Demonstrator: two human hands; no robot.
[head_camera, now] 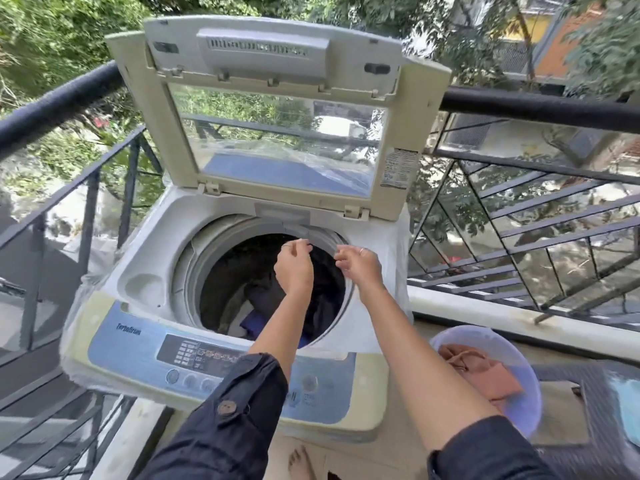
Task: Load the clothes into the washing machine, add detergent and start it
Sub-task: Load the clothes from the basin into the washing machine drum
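Washing machine (145, 251): a top-loader in the middle of the frame. It stands upright with its long axis vertical and its mouth facing up.
Control panel (194, 355): a blue strip along the machine's near edge, facing the bottom of the frame.
Lid (287, 98): swung up on the far-side hinges. It stands nearly upright toward the top of the frame, and trees show through its clear pane.
Drum (221, 271): round and dark inside, opening upward.
Clothes (263, 299): dark and blue pieces lie heaped low in the drum, partly behind the left forearm.
Left hand (294, 268): held over the drum's mouth. The fingers are curled with thumb and fingertips brought together. I cannot tell against the dark drum whether they pinch anything.
Right hand (358, 265): just beside the left, over the drum's right rim. The fingers are curled the same way, and I cannot tell if they hold cloth.
Basin (523, 407): a lavender basin at lower right, beside the machine, with a peach cloth (481, 372) in it.
Surface: a pale balcony floor at the bottom of the frame, with a bare foot (299, 462) on it.
Surroundings: an open balcony. A dark metal railing (540, 105) runs behind the machine on both sides, with green trees beyond it.
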